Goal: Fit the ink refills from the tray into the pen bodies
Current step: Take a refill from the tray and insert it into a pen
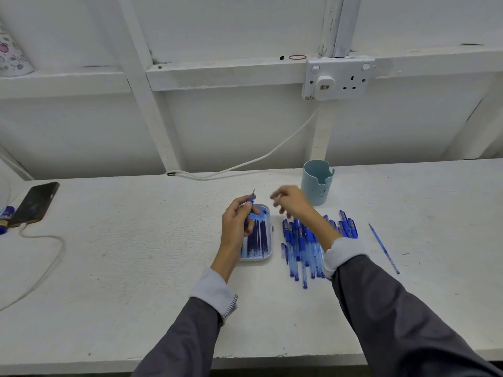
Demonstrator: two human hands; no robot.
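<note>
A small pale-blue tray (268,229) at the table's middle holds several dark ink refills (260,238) lying side by side. My left hand (236,221) hovers over the tray's left side and pinches a blue pen body (251,204) with its tip pointing up. Right of the tray lies a pile of blue pen bodies (304,246). My right hand (291,201) is blurred above the top of that pile, fingers loosely curled, with nothing visible in it. A single thin blue refill (383,247) lies apart on the table to the right.
A light-blue cup (317,186) stands just behind my right hand. A phone (35,204) on a white charging cable (46,265) lies at the far left, beside a blue-and-white tube (5,214). A wall socket (337,77) feeds another cable (245,164) along the back edge.
</note>
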